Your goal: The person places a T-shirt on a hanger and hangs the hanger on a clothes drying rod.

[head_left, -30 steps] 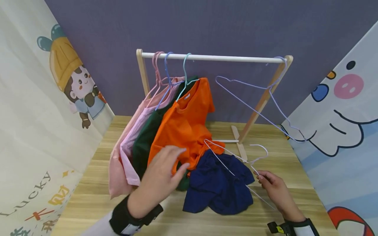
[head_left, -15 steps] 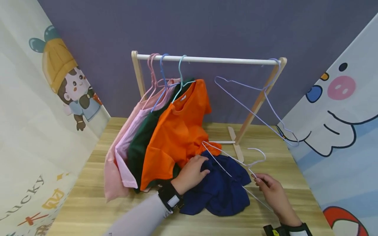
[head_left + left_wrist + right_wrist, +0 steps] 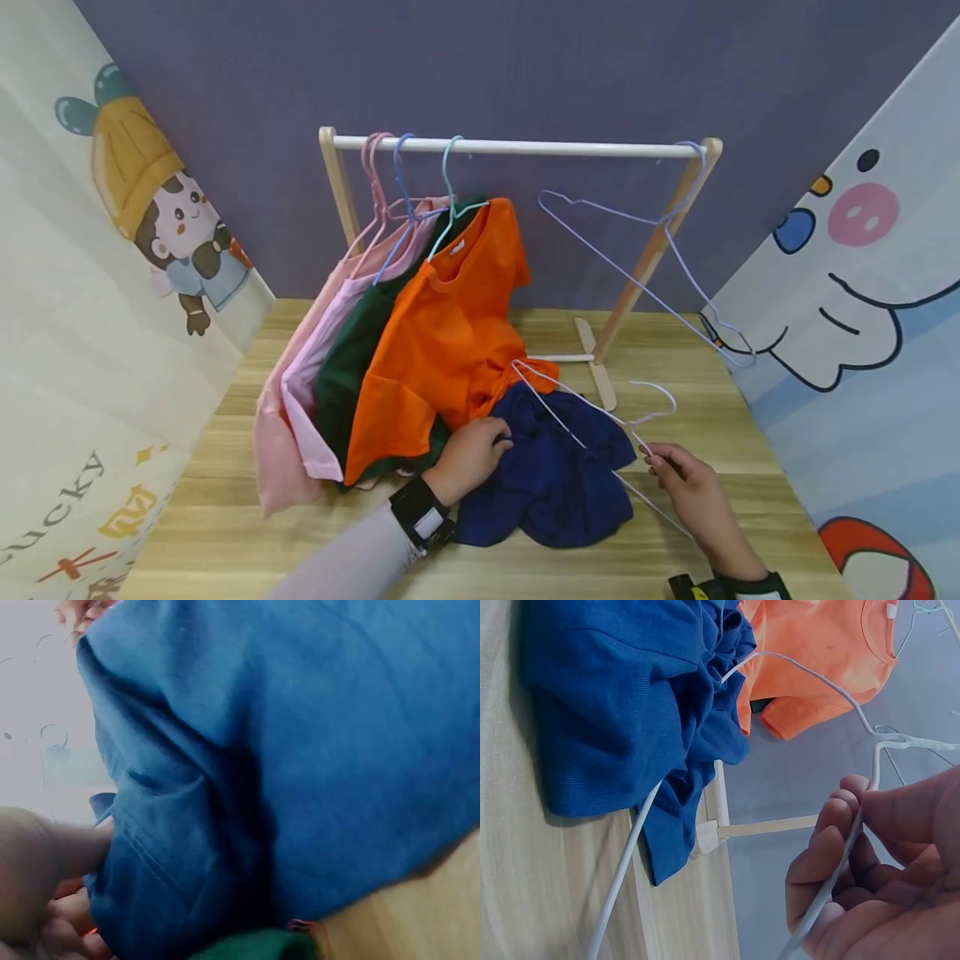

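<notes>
A crumpled navy blue T-shirt [image 3: 551, 475] lies on the wooden table. My left hand [image 3: 471, 454] is at its left edge, and in the left wrist view the thumb [image 3: 82, 847] and fingers pinch the cloth. With my right hand [image 3: 686, 483] I hold a pale wire hanger [image 3: 573, 392] by one sloping arm, between thumb and fingers. The hanger's far arm lies over the T-shirt, part of its lower bar is hidden by the cloth, and its hook points up and right.
A small rack with a white rail [image 3: 555, 149] stands behind. Pink, lilac, dark green [image 3: 352, 367] and orange T-shirts [image 3: 457, 333] hang at its left, the orange one touching the navy cloth. A bare lilac hanger [image 3: 637, 283] hangs at the right end, above my right hand.
My left hand has moved right and down from in front of the orange T-shirt to the navy one and taken hold of its edge. The right hand keeps its grip on the hanger.
</notes>
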Tool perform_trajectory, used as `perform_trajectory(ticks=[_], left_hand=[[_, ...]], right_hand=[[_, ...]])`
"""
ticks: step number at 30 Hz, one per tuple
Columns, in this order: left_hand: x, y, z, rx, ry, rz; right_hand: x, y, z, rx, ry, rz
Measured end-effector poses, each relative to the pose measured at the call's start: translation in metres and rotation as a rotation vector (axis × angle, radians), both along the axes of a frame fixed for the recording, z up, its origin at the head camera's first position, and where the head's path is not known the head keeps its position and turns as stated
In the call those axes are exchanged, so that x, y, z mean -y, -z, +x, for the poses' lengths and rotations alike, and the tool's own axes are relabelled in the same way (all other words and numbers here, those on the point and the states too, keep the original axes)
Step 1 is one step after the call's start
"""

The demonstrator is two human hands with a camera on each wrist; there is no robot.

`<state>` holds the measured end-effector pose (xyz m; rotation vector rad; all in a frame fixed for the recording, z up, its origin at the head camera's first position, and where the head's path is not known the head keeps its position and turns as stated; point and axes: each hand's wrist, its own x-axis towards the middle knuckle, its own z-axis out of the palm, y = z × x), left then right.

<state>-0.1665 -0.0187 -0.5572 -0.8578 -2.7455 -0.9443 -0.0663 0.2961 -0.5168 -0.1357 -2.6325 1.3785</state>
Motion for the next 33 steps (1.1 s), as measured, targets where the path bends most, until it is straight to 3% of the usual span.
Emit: perform_trajectory(ticks=[6,8,11,14,16,18,21,25,29,31,33], left_hand=[[0.004,-0.013,0.000,0.022,-0.101,0.240],[0.006,-0.019,-0.001,0.029,-0.118,0.281],[0.011,-0.025,-0.002,0.052,-0.106,0.241],[0.016,-0.027,0.000,0.096,-0.072,0.146],[0.020,-0.027,0.001,0.090,-0.047,0.068],[0.024,-0.026,0.003,0.044,-0.017,-0.017],[0.030,-0.023,0.006,-0.115,0.014,-0.149],[0.035,-0.020,0.010,-0.312,-0.002,-0.216],[0.038,-0.024,0.013,-0.399,-0.022,-0.139],[0.038,-0.029,0.015,-0.380,-0.023,-0.053],[0.039,-0.037,0.018,-0.308,-0.033,0.050]], right_hand=[[-0.002,0.000,-0.001,-0.018,-0.006,0.010],[-0.002,0.000,-0.001,-0.004,-0.003,0.016],[-0.002,0.000,-0.002,0.015,-0.004,0.018],[-0.002,0.000,-0.001,0.024,-0.006,0.017],[-0.002,0.000,-0.001,0.025,-0.007,0.015],[-0.001,0.000,0.000,0.023,-0.007,0.010],[0.000,-0.001,0.001,0.018,-0.011,-0.009],[0.000,-0.001,0.001,0.028,-0.022,-0.030],[0.000,-0.003,0.001,0.056,-0.033,-0.058],[0.001,-0.004,0.001,0.069,-0.034,-0.077],[0.003,-0.007,0.000,0.078,-0.036,-0.090]])
